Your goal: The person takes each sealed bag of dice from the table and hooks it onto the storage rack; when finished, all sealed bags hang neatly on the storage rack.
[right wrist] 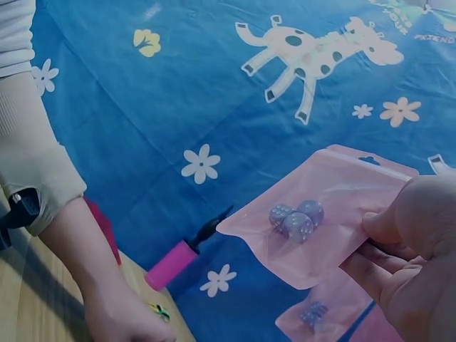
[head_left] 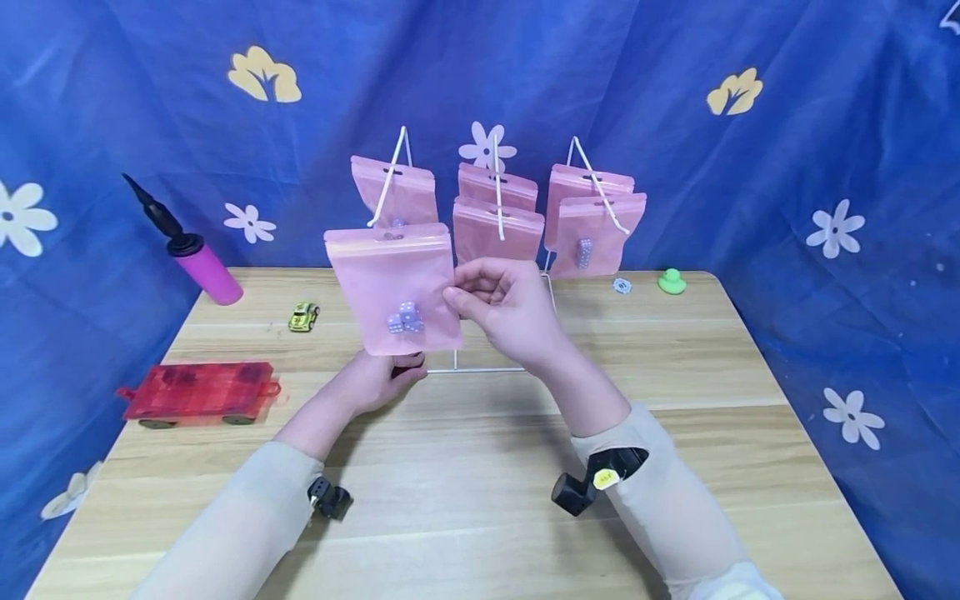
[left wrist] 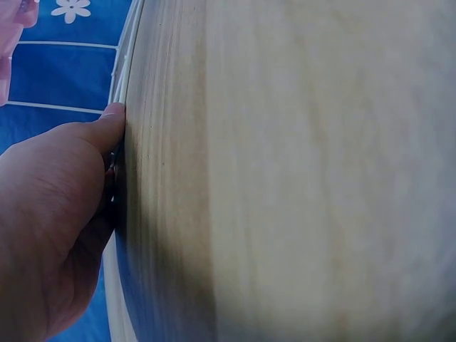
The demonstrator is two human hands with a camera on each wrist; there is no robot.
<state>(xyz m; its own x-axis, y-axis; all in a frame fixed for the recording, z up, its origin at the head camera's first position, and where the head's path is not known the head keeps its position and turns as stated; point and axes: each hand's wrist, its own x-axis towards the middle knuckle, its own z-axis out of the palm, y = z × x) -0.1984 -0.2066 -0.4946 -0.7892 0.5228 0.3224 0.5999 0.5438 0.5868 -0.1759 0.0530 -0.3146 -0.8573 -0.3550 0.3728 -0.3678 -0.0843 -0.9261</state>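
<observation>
My right hand (head_left: 510, 310) pinches the right edge of a pink zip bag (head_left: 375, 275) between thumb and fingers. Three pale purple dice (right wrist: 296, 219) lie in the bag, plain in the right wrist view. Its top, with a hang hole, is by the tip of the left hook (head_left: 382, 192) of a white wire rack (head_left: 487, 370); I cannot tell whether they touch. Low behind the bag, my left hand (head_left: 378, 383) grips the rack's wire base; in the left wrist view its thumb presses the wire (left wrist: 122, 78). The bag partly hides the left fingers.
More pink bags hang on the rack: one on the left hook (head_left: 401, 196), two in the middle (head_left: 495, 229), two on the right (head_left: 600, 217). Around stand a pink pump (head_left: 213, 273), a toy car (head_left: 303, 317), a red toy wagon (head_left: 202, 392), a chip (head_left: 622, 286) and a green duck (head_left: 672, 282).
</observation>
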